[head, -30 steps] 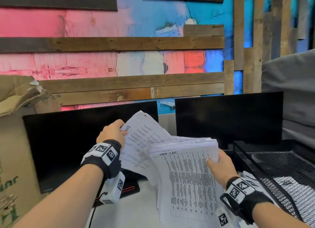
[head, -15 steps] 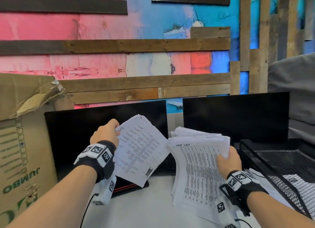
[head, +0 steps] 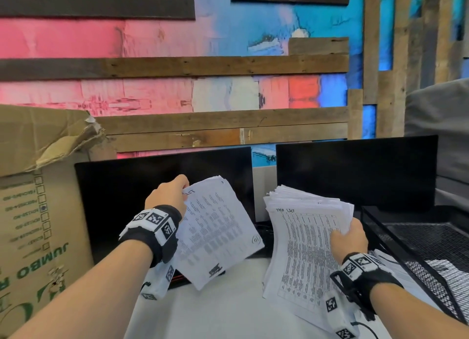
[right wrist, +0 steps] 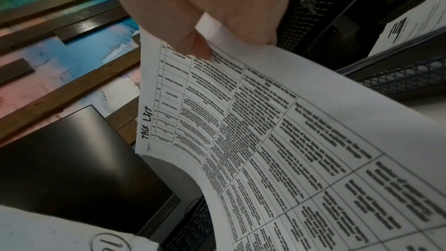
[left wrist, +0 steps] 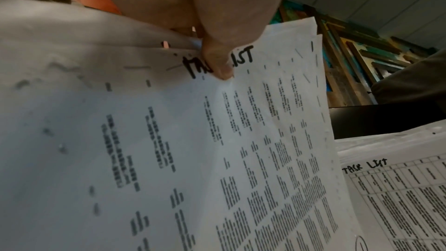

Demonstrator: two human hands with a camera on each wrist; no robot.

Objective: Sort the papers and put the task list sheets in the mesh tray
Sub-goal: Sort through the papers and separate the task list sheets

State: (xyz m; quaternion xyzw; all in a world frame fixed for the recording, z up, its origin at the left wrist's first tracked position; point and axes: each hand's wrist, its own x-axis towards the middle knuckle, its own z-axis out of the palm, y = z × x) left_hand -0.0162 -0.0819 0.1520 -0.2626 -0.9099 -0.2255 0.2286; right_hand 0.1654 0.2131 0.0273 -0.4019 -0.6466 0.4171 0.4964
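Left hand (head: 166, 198) pinches task list sheets (head: 215, 232); right hand (head: 349, 239) holds stack (head: 304, 250).

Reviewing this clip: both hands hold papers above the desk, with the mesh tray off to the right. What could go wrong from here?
1. The right hand grips the thick stack at one edge only; its fanned sheets could slip out and scatter.
2. The left hand pinches the task list sheets by a top corner, so they may sag, crease or tear.
3. The mesh tray lies beyond the stack; crossing over risks snagging its rim.
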